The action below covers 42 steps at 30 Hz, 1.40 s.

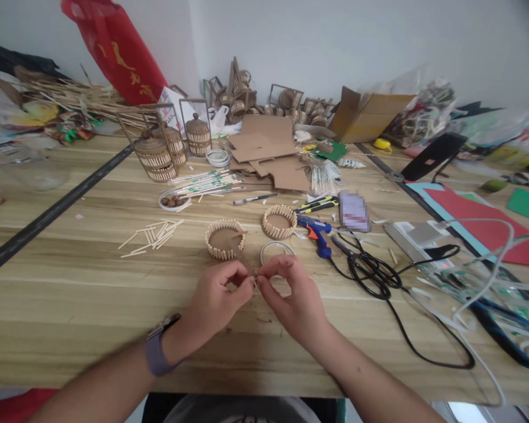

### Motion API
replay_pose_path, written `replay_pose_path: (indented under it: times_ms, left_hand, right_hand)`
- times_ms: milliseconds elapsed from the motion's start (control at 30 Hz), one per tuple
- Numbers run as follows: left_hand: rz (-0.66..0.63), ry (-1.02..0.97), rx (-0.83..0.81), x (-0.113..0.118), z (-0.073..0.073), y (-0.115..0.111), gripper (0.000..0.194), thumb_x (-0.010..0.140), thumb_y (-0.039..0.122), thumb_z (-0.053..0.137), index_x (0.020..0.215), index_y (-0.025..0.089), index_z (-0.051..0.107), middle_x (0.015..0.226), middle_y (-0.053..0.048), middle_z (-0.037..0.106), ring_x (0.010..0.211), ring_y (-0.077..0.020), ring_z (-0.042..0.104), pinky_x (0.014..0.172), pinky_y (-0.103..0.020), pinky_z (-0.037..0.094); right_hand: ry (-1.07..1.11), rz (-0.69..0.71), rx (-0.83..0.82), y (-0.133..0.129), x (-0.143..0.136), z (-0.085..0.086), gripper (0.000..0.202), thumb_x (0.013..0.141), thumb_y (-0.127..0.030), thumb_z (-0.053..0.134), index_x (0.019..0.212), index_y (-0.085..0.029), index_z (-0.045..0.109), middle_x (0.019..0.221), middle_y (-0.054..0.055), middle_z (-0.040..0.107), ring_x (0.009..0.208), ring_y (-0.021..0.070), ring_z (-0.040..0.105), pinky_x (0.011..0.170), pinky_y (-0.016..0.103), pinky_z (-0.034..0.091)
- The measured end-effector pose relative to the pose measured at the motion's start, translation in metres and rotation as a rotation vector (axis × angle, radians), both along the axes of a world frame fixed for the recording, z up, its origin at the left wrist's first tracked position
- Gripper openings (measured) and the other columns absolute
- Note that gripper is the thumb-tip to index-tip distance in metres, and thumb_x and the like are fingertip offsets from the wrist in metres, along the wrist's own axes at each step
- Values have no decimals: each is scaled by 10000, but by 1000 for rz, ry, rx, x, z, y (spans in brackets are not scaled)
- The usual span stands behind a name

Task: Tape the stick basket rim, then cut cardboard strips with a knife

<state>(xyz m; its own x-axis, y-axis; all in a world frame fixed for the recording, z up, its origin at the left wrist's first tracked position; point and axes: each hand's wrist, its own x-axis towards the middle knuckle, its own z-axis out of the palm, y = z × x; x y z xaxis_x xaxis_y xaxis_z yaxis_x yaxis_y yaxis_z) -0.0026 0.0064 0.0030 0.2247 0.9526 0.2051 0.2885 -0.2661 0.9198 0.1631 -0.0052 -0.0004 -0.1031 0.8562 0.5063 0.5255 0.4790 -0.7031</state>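
My left hand (227, 294) and my right hand (295, 296) meet fingertip to fingertip above the table. Each is closed in a pinch on something tiny and dark that I cannot make out. Just beyond my left hand sits a round cardboard base ringed with short sticks (224, 254), with a small brown strip lying across it. A second stick-ringed base (279, 222) stands farther back to the right. Partly behind my right hand lies a pale ring (277, 245). To the right rests a blue glue gun (318, 236) with an orange trigger.
Loose cut sticks (156, 235) lie at left near a bowl of brown nuts (174, 201). Finished lantern-like baskets (154, 155) and cardboard sheets (264, 141) stand behind. On the right are scissors (348, 247), a coiled black cord (374, 276), a power strip (417, 241) and pliers (502, 335).
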Motion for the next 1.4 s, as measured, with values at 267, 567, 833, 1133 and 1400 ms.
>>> replay_pose_path:
  times_ms: [267, 567, 833, 1133, 1400]
  left_hand:
    - [6, 12, -8, 0, -1, 2, 180, 785, 259, 533, 616, 196, 546, 558, 45, 534, 535, -107, 481, 523, -210, 376]
    - [-2, 3, 0, 1, -1, -1, 186, 788, 260, 532, 613, 198, 539, 560, 43, 540, 540, -109, 490, 529, -211, 383]
    - [15, 16, 1, 1, 0, 0, 176, 787, 262, 543, 621, 201, 543, 557, 42, 547, 536, -114, 498, 523, -212, 382]
    - [9, 53, 78, 1, -2, -1, 153, 787, 198, 547, 635, 198, 560, 584, 48, 580, 554, -108, 526, 546, -202, 398]
    - [-25, 60, 117, 3, -2, -4, 137, 798, 172, 549, 667, 190, 587, 634, 32, 623, 598, -111, 568, 585, -201, 423]
  right_hand:
    - [22, 32, -12, 1, 1, -2, 108, 868, -177, 599, 923, -245, 536, 781, 6, 672, 727, 184, 657, 682, 332, 514]
    - [37, 20, -15, 1, 0, 0, 105, 848, -152, 578, 865, -241, 525, 755, -2, 660, 710, 170, 644, 654, 309, 511]
    - [76, 53, -45, 0, -1, 4, 151, 828, -145, 594, 902, -245, 509, 763, -11, 674, 693, 165, 658, 661, 312, 516]
    - [23, -42, -48, -2, -3, 0, 147, 796, -155, 571, 877, -251, 493, 745, -4, 644, 698, 182, 628, 650, 327, 493]
    - [47, -85, 20, -6, -8, -2, 192, 758, -116, 561, 858, -254, 472, 751, -6, 598, 678, 174, 579, 584, 288, 479]
